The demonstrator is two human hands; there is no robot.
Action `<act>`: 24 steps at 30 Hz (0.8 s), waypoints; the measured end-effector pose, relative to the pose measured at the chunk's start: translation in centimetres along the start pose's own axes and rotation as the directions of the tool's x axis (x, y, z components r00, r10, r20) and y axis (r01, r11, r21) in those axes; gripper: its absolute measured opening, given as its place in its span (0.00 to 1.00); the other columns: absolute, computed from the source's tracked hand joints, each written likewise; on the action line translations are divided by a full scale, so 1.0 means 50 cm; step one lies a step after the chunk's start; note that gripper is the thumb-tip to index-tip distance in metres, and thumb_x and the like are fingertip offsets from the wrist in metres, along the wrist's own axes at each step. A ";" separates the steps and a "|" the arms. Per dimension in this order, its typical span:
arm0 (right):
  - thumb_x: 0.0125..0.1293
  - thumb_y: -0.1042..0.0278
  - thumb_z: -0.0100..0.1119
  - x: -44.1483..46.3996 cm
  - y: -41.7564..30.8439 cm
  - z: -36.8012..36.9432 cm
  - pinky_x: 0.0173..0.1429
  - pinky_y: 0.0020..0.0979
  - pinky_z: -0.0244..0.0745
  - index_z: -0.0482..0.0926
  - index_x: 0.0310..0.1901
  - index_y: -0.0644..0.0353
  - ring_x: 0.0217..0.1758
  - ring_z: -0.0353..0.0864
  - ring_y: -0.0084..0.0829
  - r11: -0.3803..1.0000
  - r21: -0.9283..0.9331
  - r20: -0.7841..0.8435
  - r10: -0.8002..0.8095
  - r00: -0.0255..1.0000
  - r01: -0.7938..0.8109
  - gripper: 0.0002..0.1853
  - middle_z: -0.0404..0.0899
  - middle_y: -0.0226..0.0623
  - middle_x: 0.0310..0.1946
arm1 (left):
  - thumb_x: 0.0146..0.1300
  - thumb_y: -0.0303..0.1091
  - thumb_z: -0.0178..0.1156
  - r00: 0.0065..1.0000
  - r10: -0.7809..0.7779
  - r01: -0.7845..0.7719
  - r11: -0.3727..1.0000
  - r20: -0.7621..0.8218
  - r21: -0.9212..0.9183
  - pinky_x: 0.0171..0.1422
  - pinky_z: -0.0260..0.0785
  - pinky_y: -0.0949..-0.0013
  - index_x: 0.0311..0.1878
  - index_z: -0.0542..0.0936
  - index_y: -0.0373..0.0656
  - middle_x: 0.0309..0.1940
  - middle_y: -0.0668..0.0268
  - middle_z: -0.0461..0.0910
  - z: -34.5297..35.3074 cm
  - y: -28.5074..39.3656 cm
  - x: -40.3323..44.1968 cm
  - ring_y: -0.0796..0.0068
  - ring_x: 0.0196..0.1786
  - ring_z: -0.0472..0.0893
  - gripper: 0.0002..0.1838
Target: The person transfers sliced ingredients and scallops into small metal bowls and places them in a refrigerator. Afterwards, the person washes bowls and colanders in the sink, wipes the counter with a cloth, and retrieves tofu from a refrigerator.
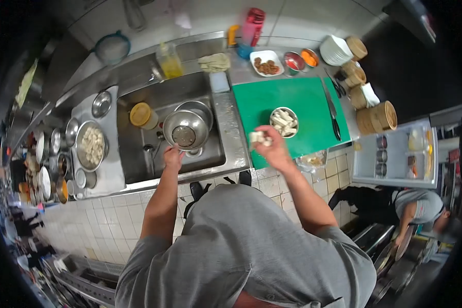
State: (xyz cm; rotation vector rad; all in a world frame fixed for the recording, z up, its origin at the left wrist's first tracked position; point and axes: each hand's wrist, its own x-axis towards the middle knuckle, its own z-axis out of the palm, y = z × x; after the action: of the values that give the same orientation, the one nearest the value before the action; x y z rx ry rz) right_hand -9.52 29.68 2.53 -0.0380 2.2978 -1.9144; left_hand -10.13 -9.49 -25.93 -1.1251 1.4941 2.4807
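Over the sink, my left hand [173,157] grips the near rim of a metal strainer bowl [196,127], which has a dark, perforated-looking bottom. Another metal bowl [206,109] shows behind it in the sink. My right hand [276,150] is closed around several pale white chunks [261,137] above the left part of the green cutting board [256,100]. Just beyond that hand, a round bowl [284,123] holds more whitish, elongated pieces; their exact kind I cannot make out. A long knife [331,110] lies along the board's right side.
The steel sink [138,177] also holds a yellow-lidded tub [142,115]. Left of it, a metal bowl of whitish pieces [91,146] stands on the counter. Behind the board are a white dish of brown food [267,64] and bamboo steamers [377,118]. Another person [418,205] bends at the right.
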 end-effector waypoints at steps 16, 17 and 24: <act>0.55 0.69 0.68 0.172 0.056 -0.378 0.49 0.35 0.79 0.83 0.46 0.62 0.43 0.86 0.35 0.914 -0.403 -0.003 -0.049 0.999 0.044 0.16 0.86 0.43 0.40 | 0.48 0.50 0.78 0.409 0.098 -0.871 -0.255 0.907 0.421 0.83 0.47 0.48 0.74 0.65 0.44 0.75 0.56 0.63 0.769 0.053 -0.457 0.55 0.79 0.56 0.51; 0.54 0.68 0.69 0.195 0.070 -0.374 0.51 0.37 0.79 0.83 0.47 0.62 0.44 0.86 0.40 0.870 -0.472 0.097 -0.108 0.989 0.141 0.17 0.86 0.46 0.41 | 0.51 0.46 0.76 0.421 0.073 -0.861 -0.282 0.904 0.424 0.81 0.50 0.48 0.74 0.66 0.44 0.72 0.58 0.66 0.770 0.043 -0.452 0.56 0.77 0.59 0.48; 0.53 0.65 0.70 0.264 0.093 -0.355 0.51 0.41 0.79 0.82 0.46 0.60 0.45 0.84 0.47 0.733 -0.606 0.436 -0.019 0.900 0.309 0.18 0.85 0.46 0.41 | 0.57 0.39 0.72 0.295 0.225 -0.906 -0.244 0.929 0.347 0.78 0.57 0.51 0.68 0.72 0.43 0.68 0.57 0.71 0.730 -0.018 -0.441 0.54 0.73 0.65 0.36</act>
State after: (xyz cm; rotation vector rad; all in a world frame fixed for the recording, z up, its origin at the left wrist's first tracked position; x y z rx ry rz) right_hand -24.55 46.34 -0.23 -0.6785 2.5814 -0.8921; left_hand -14.05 26.55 -3.43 0.9504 2.9857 0.8520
